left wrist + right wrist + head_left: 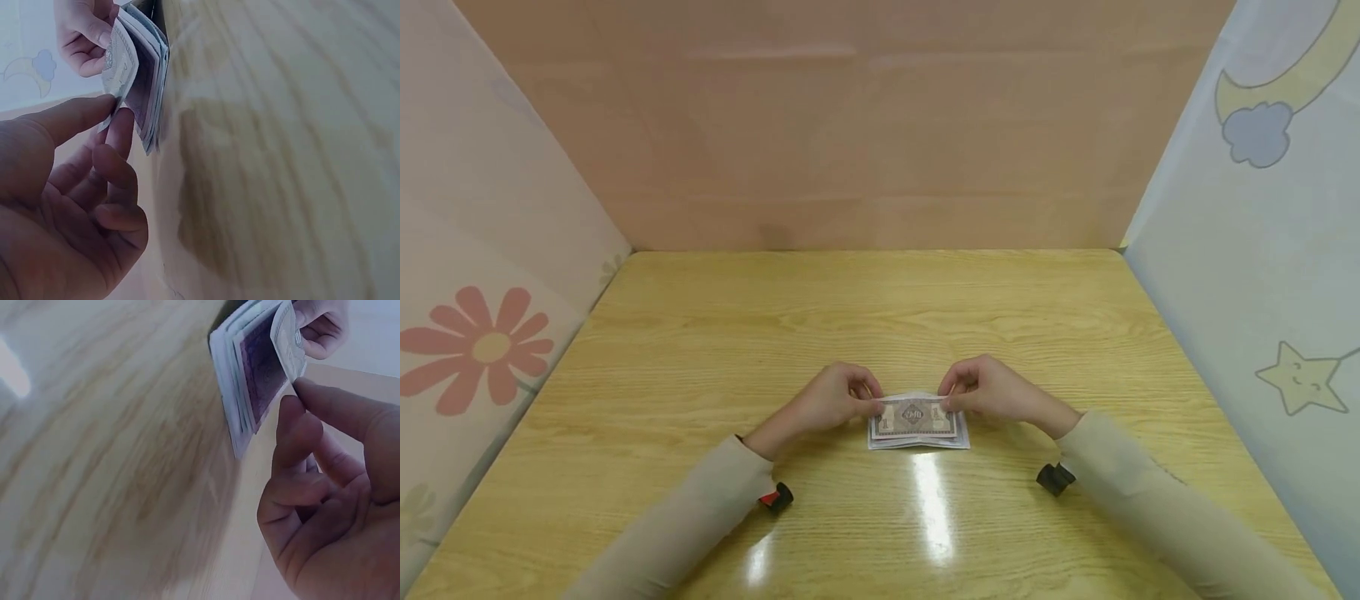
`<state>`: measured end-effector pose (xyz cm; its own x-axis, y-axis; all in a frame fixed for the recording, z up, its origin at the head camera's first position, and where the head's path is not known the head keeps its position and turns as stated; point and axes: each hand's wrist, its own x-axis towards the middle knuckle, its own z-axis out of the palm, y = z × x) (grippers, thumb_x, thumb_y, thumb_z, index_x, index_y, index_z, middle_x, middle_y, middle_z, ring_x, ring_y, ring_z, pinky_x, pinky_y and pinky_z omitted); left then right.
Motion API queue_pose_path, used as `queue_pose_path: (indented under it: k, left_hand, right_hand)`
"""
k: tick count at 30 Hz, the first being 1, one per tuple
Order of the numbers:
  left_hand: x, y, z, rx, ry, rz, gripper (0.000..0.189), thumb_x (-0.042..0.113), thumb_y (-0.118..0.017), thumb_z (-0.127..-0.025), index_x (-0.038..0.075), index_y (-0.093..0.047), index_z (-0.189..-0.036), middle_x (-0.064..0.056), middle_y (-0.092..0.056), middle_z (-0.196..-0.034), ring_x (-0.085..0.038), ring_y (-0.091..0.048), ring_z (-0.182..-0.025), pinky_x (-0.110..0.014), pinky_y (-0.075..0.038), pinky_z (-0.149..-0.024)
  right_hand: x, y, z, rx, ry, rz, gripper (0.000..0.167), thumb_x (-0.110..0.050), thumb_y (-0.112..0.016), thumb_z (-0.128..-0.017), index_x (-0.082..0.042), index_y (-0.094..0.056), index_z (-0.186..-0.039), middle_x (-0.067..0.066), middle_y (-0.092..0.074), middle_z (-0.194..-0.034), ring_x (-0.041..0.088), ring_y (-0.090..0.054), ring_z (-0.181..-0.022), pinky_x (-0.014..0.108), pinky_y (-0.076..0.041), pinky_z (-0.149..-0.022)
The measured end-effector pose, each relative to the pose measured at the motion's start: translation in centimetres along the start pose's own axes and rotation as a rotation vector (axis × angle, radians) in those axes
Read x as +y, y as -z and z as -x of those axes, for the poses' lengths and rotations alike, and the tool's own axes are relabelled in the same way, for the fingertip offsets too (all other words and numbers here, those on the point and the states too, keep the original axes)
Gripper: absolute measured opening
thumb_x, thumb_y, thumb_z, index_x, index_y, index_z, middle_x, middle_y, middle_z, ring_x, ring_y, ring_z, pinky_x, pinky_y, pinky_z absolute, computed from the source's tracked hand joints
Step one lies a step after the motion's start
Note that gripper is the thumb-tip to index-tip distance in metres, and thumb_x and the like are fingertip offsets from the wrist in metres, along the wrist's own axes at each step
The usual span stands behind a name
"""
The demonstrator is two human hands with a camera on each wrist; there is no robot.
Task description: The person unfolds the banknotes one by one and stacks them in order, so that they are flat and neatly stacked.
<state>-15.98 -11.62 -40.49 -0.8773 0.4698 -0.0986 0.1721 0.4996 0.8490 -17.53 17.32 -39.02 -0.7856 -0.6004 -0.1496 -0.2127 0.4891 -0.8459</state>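
Note:
A small brownish banknote (pixel 913 417) marked with a 1 is held by its two ends above a stack of banknotes (pixel 964 442). My left hand (pixel 838 396) pinches one end between thumb and finger, and my right hand (pixel 985 390) pinches the other end the same way. In the left wrist view the held banknote (pixel 122 59) stands apart from the stack (pixel 153 81) along its near edge. The right wrist view shows the stack (pixel 231 387) as several layered notes, with a purple one (pixel 259 369) uppermost under the held note.
The stack lies on a wooden table (pixel 775 308) with light glare near its front. A plain pinkish-brown wall (pixel 880 125) rises behind. Decorated panels, one with a red flower (pixel 490 350) and one with a star (pixel 1300 379), stand at the left and right.

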Motion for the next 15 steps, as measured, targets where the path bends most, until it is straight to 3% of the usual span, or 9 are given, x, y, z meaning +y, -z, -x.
queue_pose_path:
  k: [7,15]
  left_hand:
    - [-0.1,-0.3,-0.4,-0.029,0.012,-0.075,0.011,0.014,-0.081,-0.087,0.014,-0.071,-0.082,0.003,-0.064,-0.076,-0.011,-0.056,-0.068,-0.026,-0.047,-0.059]
    - [-0.4,-0.3,-1.0,-0.043,0.025,-0.102,0.010,0.011,-0.081,-0.086,0.012,-0.071,-0.084,0.001,-0.063,-0.075,-0.013,-0.054,-0.068,-0.026,-0.045,-0.060]
  right_hand:
    - [0.1,-0.7,-0.2,0.053,0.023,0.126,0.009,-0.010,-0.078,-0.087,-0.008,-0.071,-0.092,-0.003,-0.061,-0.073,0.013,-0.054,-0.067,0.025,-0.045,-0.059]
    - [0.2,-1.4,-0.2,0.054,-0.012,0.153,0.014,-0.008,-0.078,-0.087,-0.007,-0.069,-0.098,-0.002,-0.061,-0.074,0.013,-0.053,-0.067,0.026,-0.044,-0.060]
